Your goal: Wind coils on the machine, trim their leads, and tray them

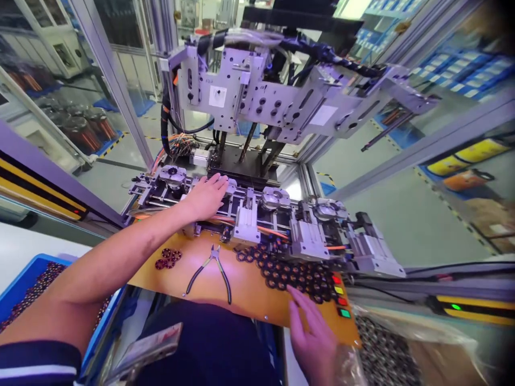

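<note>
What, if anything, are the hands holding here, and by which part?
Nothing is visibly held. The left hand lies flat on the machine fixture; the right hand rests open beside the dark rings.

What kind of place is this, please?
Most likely a factory assembly station: a grey metal machine with round fixtures, many small dark wound rings on an orange worktop, and a blue plastic parts bin.

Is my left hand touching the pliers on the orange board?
Apart. The head view shows the left hand up on the machine fixture, with bare orange board between it and the pliers, which lie untouched.
</note>
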The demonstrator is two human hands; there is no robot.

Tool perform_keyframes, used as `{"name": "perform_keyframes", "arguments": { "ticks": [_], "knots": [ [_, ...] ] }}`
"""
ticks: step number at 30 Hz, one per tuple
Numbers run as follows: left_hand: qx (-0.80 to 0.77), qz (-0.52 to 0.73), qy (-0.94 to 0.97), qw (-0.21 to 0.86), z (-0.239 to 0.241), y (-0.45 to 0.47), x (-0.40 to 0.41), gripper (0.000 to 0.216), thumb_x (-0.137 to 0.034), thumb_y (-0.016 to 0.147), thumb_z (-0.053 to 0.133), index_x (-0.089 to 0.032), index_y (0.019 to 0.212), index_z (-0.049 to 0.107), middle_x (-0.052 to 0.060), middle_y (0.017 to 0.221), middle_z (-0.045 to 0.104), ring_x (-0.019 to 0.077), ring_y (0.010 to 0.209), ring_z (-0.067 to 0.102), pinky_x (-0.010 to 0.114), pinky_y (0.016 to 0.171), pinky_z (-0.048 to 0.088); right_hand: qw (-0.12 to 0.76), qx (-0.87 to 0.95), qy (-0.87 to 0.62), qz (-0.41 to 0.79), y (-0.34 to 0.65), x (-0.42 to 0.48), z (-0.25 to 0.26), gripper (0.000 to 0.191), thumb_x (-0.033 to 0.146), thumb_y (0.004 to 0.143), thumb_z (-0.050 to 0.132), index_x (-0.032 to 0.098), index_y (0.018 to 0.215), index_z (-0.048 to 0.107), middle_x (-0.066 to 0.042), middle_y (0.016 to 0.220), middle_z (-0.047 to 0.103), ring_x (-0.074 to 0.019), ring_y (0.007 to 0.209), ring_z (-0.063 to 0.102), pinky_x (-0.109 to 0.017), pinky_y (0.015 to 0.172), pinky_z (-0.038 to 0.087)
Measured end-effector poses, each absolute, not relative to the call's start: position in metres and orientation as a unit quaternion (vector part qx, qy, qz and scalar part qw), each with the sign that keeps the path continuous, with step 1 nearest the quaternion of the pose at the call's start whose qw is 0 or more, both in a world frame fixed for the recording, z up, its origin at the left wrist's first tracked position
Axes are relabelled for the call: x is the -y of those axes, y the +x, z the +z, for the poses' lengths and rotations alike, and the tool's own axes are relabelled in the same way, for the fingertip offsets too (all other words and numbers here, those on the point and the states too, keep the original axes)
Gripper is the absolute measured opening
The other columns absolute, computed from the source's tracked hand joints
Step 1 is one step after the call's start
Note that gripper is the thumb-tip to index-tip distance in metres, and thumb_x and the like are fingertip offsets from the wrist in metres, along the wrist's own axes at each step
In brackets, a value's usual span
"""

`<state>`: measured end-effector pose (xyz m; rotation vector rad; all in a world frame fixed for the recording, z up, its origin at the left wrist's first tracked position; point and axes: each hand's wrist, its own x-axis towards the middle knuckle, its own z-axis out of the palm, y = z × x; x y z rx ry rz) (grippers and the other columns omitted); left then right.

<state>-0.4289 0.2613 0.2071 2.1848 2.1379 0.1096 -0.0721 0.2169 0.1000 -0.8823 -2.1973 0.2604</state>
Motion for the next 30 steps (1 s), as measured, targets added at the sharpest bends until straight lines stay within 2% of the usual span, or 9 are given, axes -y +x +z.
{"name": "perform_keyframes", "arguments": {
  "ticks": [3, 6, 9, 12, 16, 19, 23, 26, 30],
  "knots": [
    [-0.704, 0.032, 0.709, 0.035, 0.212, -0.426, -0.257, 0.061, -0.023, 0.090, 0.056, -0.005, 0.145, 0.036, 0.021, 0.157, 0.031, 0.0379, 0.147, 0.024, 0.059, 0.115, 0.026, 0.343, 0.868, -0.346, 0.094, -0.075, -0.217, 0.067, 0.022, 0.022, 0.097, 0.050, 0.017, 0.113, 0.065, -0.012, 0.105, 0.069, -0.0256, 0.096, 0.066, -0.045, 0.085, 0.057],
    [-0.700, 0.122, 0.703, -0.009, 0.222, -0.415, -0.234, 0.061, -0.031, 0.094, 0.052, -0.006, 0.147, 0.033, 0.021, 0.158, 0.028, 0.0361, 0.148, 0.020, 0.057, 0.117, 0.025, 0.318, 0.873, -0.357, 0.093, -0.084, -0.228, 0.055, 0.021, 0.027, 0.096, 0.051, 0.017, 0.098, 0.069, -0.014, 0.111, 0.066, -0.0304, 0.106, 0.061, -0.052, 0.091, 0.053],
    [-0.652, 0.269, 0.709, -0.009, 0.223, -0.400, -0.189, 0.056, -0.032, 0.094, 0.054, -0.011, 0.143, 0.040, 0.017, 0.152, 0.043, 0.0301, 0.147, 0.028, 0.052, 0.118, 0.029, 0.301, 0.873, -0.370, 0.101, -0.087, -0.237, 0.050, 0.022, 0.024, 0.096, 0.050, 0.016, 0.092, 0.071, -0.016, 0.117, 0.064, -0.0323, 0.114, 0.057, -0.053, 0.095, 0.049],
    [-0.640, 0.328, 0.692, 0.065, 0.209, -0.384, -0.139, 0.049, -0.027, 0.090, 0.060, -0.018, 0.137, 0.049, 0.013, 0.140, 0.057, 0.0266, 0.138, 0.045, 0.048, 0.115, 0.037, 0.305, 0.871, -0.366, 0.118, -0.089, -0.240, 0.050, 0.023, 0.020, 0.095, 0.049, 0.016, 0.088, 0.070, -0.016, 0.117, 0.064, -0.0309, 0.117, 0.055, -0.051, 0.098, 0.047],
    [-0.665, 0.353, 0.624, 0.206, 0.187, -0.362, -0.104, 0.033, -0.024, 0.089, 0.062, -0.019, 0.122, 0.062, 0.011, 0.123, 0.069, 0.0240, 0.117, 0.063, 0.040, 0.103, 0.050, 0.339, 0.869, -0.314, 0.177, -0.103, -0.232, 0.075, 0.019, 0.017, 0.094, 0.050, 0.018, 0.087, 0.068, -0.014, 0.117, 0.064, -0.0285, 0.117, 0.056, -0.049, 0.098, 0.049],
    [-0.639, 0.394, 0.572, 0.331, 0.187, -0.346, -0.105, 0.032, -0.024, 0.087, 0.063, -0.018, 0.118, 0.065, 0.009, 0.111, 0.074, 0.0215, 0.101, 0.069, 0.035, 0.093, 0.054, 0.371, 0.858, -0.252, 0.250, -0.128, -0.216, 0.116, 0.011, 0.016, 0.093, 0.055, 0.021, 0.096, 0.065, -0.010, 0.123, 0.060, -0.0235, 0.115, 0.058, -0.043, 0.097, 0.052],
    [-0.552, 0.505, 0.491, 0.446, 0.201, -0.334, -0.110, 0.033, -0.025, 0.085, 0.067, -0.017, 0.117, 0.067, 0.007, 0.103, 0.075, 0.0178, 0.089, 0.071, 0.027, 0.081, 0.057, 0.414, 0.803, -0.176, 0.390, -0.162, -0.199, 0.167, 0.014, 0.013, 0.092, 0.059, 0.025, 0.098, 0.063, -0.005, 0.128, 0.057, -0.0181, 0.114, 0.060, -0.033, 0.094, 0.054],
    [-0.559, 0.546, 0.470, 0.409, 0.207, -0.333, -0.106, 0.027, -0.024, 0.084, 0.069, -0.017, 0.110, 0.071, 0.008, 0.107, 0.076, 0.0179, 0.093, 0.072, 0.027, 0.084, 0.055, 0.412, 0.749, -0.144, 0.499, -0.179, -0.196, 0.183, 0.020, 0.009, 0.089, 0.061, 0.026, 0.099, 0.066, -0.005, 0.128, 0.058, -0.0166, 0.111, 0.061, -0.029, 0.094, 0.054],
    [-0.600, 0.540, 0.536, 0.247, 0.205, -0.338, -0.101, 0.032, -0.023, 0.077, 0.077, -0.017, 0.107, 0.072, 0.009, 0.098, 0.078, 0.0190, 0.089, 0.072, 0.029, 0.085, 0.055, 0.371, 0.722, -0.139, 0.567, -0.191, -0.194, 0.183, 0.014, 0.016, 0.092, 0.059, 0.025, 0.097, 0.068, -0.007, 0.124, 0.062, -0.0197, 0.114, 0.061, -0.033, 0.097, 0.052]
  ]
}}
